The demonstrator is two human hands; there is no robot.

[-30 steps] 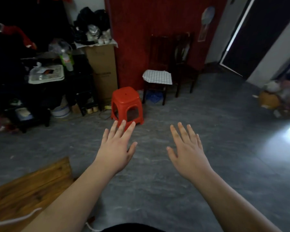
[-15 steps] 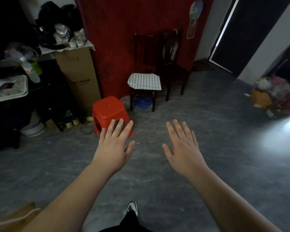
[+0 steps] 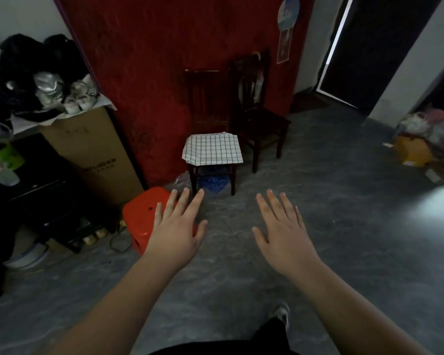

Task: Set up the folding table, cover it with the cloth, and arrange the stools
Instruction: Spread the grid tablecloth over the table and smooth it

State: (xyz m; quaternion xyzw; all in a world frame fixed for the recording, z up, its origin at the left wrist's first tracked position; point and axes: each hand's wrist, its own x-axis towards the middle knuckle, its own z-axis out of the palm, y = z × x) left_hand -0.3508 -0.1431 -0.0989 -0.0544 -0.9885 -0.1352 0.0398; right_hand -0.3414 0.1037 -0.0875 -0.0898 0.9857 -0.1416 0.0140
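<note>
Two bare hands are held out palm-down over a grey floor (image 3: pixel 344 252), mid-frame. Left hand (image 3: pixel 176 230): fingers straight & slightly spread, nothing held; it is seen in front of a red plastic stool (image 3: pixel 141 213) at centre-left, but whether it is touched cannot be told. Right hand (image 3: pixel 283 230): fingers straight, spread a bit, nothing held or touched.

A folded white cloth w/ dark grid lines (image 3: pixel 212 149) is seen upper centre, laid on the seat of a dark wooden chair (image 3: pixel 207 103) against a red wall (image 3: pixel 177 47). A 2nd dark chair (image 3: pixel 260 108) is set just beside it, to the right. A blue bag (image 3: pixel 213 180) lies under the first chair.

A tall cardboard box (image 3: pixel 92 155) is seen at left, w/ a line of print on its side, too blurred to be read. A round-topped poster (image 3: pixel 286 29) is hung upper right of centre; its writing can't be made out.

Vs. the earlier frames: stool, chairs & cloth are shown larger & nearer; the wooden board at lower left is gone from view; both hands are kept flat & empty as before. A shoe (image 3: pixel 282 312) is now seen at bottom centre-right.
</note>
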